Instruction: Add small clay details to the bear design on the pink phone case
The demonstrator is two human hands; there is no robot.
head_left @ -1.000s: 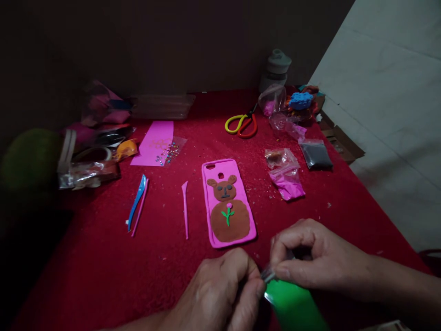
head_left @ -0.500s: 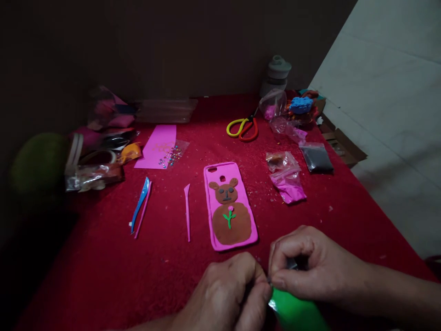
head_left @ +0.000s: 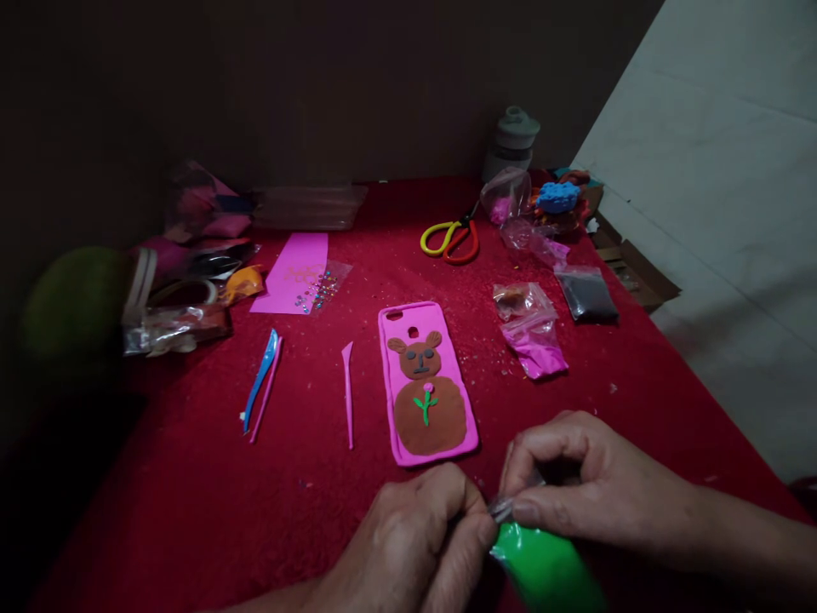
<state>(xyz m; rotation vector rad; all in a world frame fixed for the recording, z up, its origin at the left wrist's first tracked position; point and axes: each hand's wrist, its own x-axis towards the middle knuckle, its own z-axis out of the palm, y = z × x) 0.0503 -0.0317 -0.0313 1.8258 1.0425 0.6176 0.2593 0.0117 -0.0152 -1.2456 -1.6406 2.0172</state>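
At the table's near edge, a clear plastic bag of green clay point(head_left: 550, 569) is held between both hands. My left hand point(head_left: 421, 536) pinches the left end of its top edge. Thumb and fingers of my right hand point(head_left: 587, 489) close on the same top strip further right. Just beyond them lies a pink phone case point(head_left: 471, 426), its back covered with a brown clay bear point(head_left: 431, 430) with a grey face and a pink flower on a green stem. Left of the case rests a pink modelling tool point(head_left: 348, 396).
A blue modelling knife point(head_left: 260, 383) and a thin pink stick point(head_left: 266, 392) lie at left. Scissors point(head_left: 452, 240) with yellow and red handles are further back. Clay bags, including a pink one point(head_left: 539, 345) and a dark one point(head_left: 585, 295), sit at right. A bottle point(head_left: 512, 140) stands behind.
The green clay bag has risen slightly and more of its clear top strip shows. My right hand has lifted a little; my left hand keeps its pinch almost in place.
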